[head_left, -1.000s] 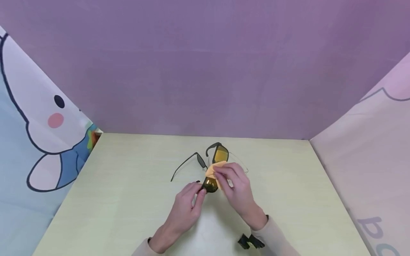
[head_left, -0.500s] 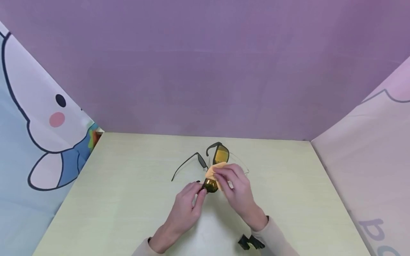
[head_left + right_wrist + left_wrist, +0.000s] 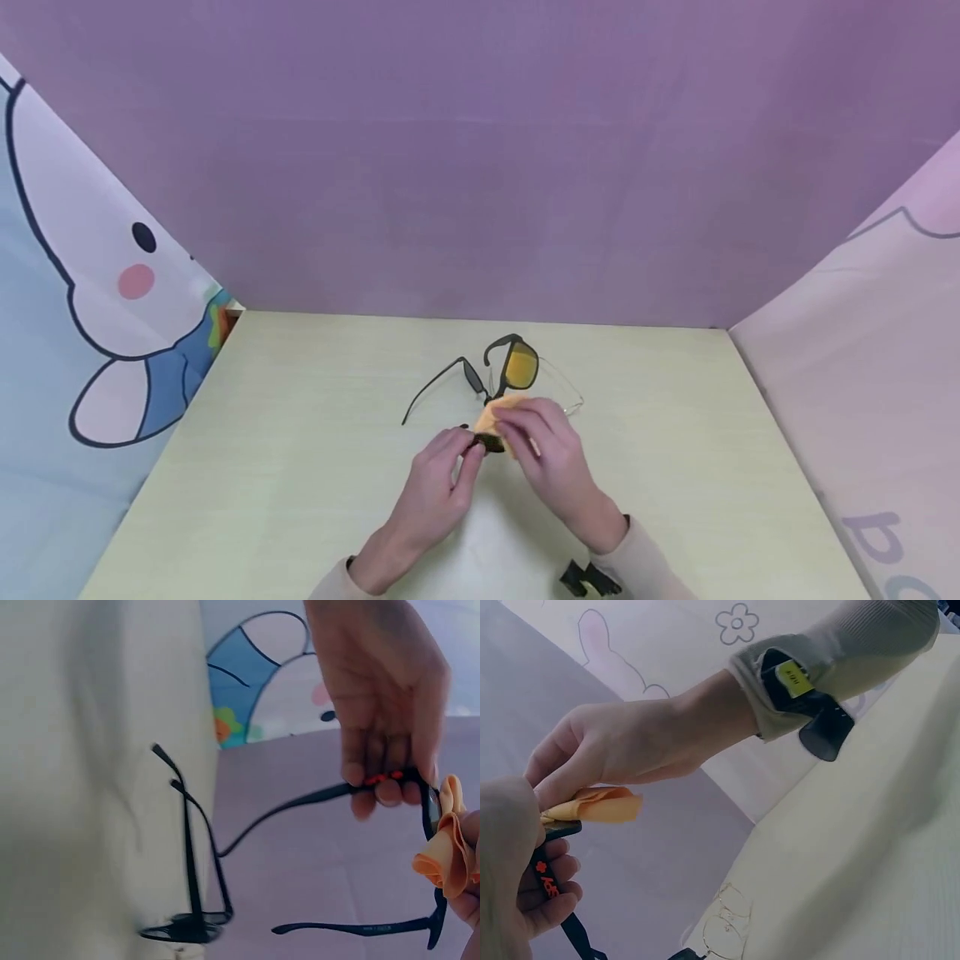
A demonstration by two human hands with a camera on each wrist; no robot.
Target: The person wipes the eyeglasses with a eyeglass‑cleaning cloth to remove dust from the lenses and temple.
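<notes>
My left hand [image 3: 435,479] grips a pair of yellow-lensed sunglasses [image 3: 521,367] near a hinge, lifted above the table. Red markings show on the held temple in both wrist views. Between thumb and fingers, my right hand [image 3: 551,454] pinches a folded orange cloth [image 3: 491,417] against the near lens. That lens is largely covered, while the far lens shows plainly. In the right wrist view, the cloth [image 3: 442,859] wraps over the front of the frame, and the other temple [image 3: 360,928] sticks out unfolded.
Black dark-lensed glasses [image 3: 187,926] lie on the table [image 3: 300,500] behind the held pair. Thin wire-rimmed glasses [image 3: 727,922] lie close to them. A purple panel [image 3: 480,167] rises at the table's back, with printed cloth on both sides.
My right hand and the orange cloth have slid nearer and slightly left along the near lens, covering more of it. The far lens is more exposed. My left hand stays put.
</notes>
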